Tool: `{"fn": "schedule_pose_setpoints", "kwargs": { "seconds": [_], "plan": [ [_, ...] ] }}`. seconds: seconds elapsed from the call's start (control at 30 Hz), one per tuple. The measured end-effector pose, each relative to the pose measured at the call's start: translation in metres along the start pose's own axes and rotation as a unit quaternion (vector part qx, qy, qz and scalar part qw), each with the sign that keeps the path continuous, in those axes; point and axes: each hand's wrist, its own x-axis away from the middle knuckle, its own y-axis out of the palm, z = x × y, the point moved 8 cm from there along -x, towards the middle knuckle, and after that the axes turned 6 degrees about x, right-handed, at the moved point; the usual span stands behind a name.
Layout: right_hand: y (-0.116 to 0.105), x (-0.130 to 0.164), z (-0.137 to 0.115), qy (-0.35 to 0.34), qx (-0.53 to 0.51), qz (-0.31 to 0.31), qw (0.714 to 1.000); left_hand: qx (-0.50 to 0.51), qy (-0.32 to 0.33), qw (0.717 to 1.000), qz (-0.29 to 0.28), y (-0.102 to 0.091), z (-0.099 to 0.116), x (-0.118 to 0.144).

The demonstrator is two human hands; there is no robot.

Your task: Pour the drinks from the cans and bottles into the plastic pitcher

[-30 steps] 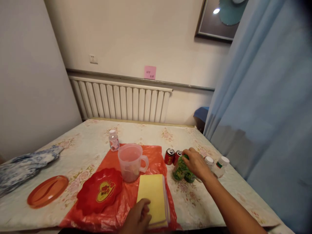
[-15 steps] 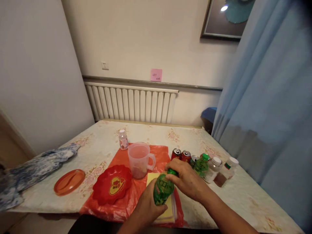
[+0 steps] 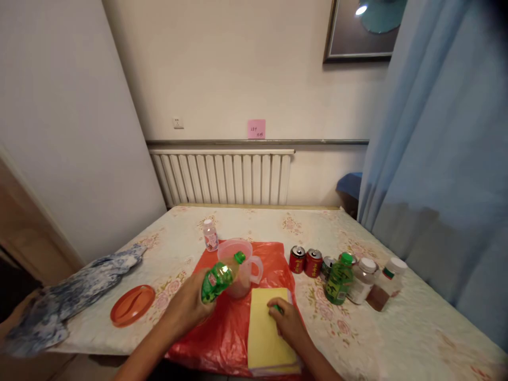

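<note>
My left hand (image 3: 189, 302) is wrapped around a green-labelled drink bottle (image 3: 216, 283), tilted with its green-ringed neck to the right. The neck lies over the translucent pink pitcher (image 3: 235, 246) in this view; whether it touches the rim I cannot tell. The pitcher stands on a red plastic sheet (image 3: 273, 259), its handle to the right. Over a yellow cloth (image 3: 264, 333), my right hand (image 3: 288, 320) is closed on a small green bottle cap (image 3: 279, 308), mostly hidden by the fingers.
To the right stand red cans (image 3: 313, 263), a green bottle (image 3: 339, 280), a white-capped bottle (image 3: 363, 280) and a bottle of brown liquid (image 3: 384, 288). A small pink bottle (image 3: 210, 236) stands behind the pitcher. An orange lid (image 3: 133, 305) and patterned fabric (image 3: 85, 293) lie left.
My hands have separated: the left tilted the bottle toward the pitcher, the right drew away with the cap. The red scalloped dish no longer shows. The view has shifted slightly.
</note>
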Motion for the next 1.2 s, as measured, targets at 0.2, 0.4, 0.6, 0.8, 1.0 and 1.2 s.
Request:
{"fn": "schedule_pose_setpoints", "kwargs": {
  "seconds": [0.2,0.4,0.6,0.8,1.0,1.2],
  "plan": [
    [0.021,0.017,0.054,0.0,0.006,0.011,1.0,-0.287,-0.006,0.958,0.004,-0.047,-0.014,-0.033],
    [0.021,0.015,0.073,-0.012,0.0,0.025,1.0,-0.425,0.025,0.905,-0.005,-0.063,-0.007,-0.059],
    [0.021,0.017,0.073,-0.006,-0.016,0.021,1.0,-0.486,0.081,0.87,-0.018,-0.066,0.017,-0.071],
    [0.02,0.019,0.072,0.001,-0.029,0.024,0.999,-0.511,0.131,0.85,-0.013,-0.065,0.041,-0.078],
    [0.018,0.02,0.07,0.018,-0.037,0.028,0.999,-0.518,0.139,0.844,-0.024,-0.064,0.051,-0.089],
    [0.017,0.02,0.073,0.026,-0.052,0.028,0.998,-0.499,0.123,0.857,-0.037,-0.064,0.062,-0.099]
  ]
}}
